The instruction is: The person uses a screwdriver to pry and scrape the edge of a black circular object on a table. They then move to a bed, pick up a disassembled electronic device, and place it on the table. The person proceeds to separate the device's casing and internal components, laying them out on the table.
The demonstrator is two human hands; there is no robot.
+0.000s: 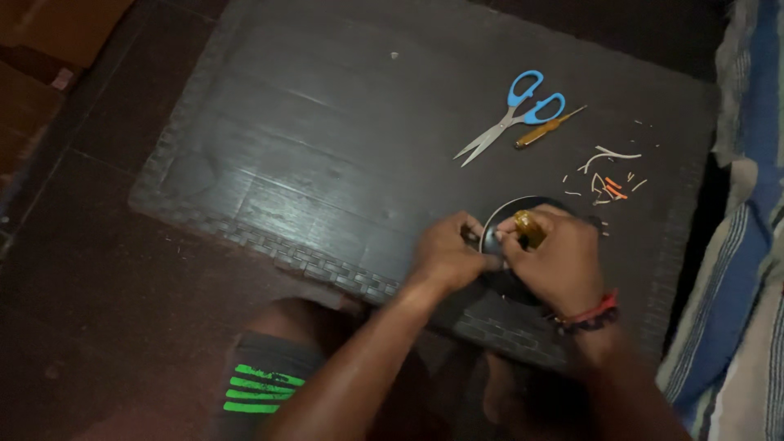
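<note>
While both hands work close together at the near right of the dark woven-edged plastic bench (245, 163), this is how it looks from where I stand.

Thing in hand: a small round black part with a thin pale rim (510, 206), lying on the bench under the hands, mostly hidden by them.
Left hand: the left hand (445, 253) pinches the part's left edge, fingers curled tight on it.
Right hand: the right hand (559, 257) is closed round an amber-handled tool (529, 227), probably a small screwdriver, its tip lost between the hands — it points at the part.
Handling, as I judge it: light, stiff, hard plastic or metal; smooth enough to slip or spin under the tool, so it wants holding by the rim, pressed to the bench. Whether it is fragile I cannot tell.
Count, cutting tools: one pair of blue-handled scissors (510, 114), blades apart, well clear at the far side.
Count, screwdrivers: one thin yellow-handled screwdriver (543, 129) just beside the scissors — two, if the held tool is one.
Count, scraps: a scatter of white and orange wire offcuts (611, 175) near the part; too small to number.
Wrist: one red and dark bracelet (590, 314) on the right.
</note>
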